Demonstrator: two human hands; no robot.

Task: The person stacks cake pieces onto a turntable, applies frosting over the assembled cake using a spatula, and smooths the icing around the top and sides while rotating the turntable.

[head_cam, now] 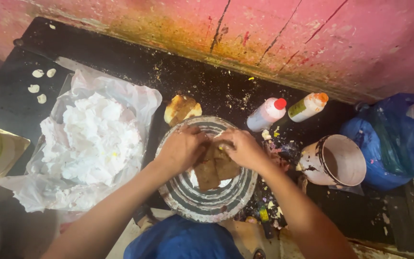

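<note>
Two hands are meeting over the wheel [207, 201], a round striped disc lying on the black counter [120, 57]. Left of the wheel, a plastic sheet [135, 96] is holding a big heap of white clay [92, 139]. Right of the wheel, a blue bag [389, 139] is slumping, and between them a stained white cup [336, 160] is lying tipped over. Beyond the wheel, two bottles [267, 114] are lying on their sides. At the wheel's middle, the left hand [180, 148] and right hand [243, 148] are both closing on a brown rag [214, 170], pressing it down.
</note>
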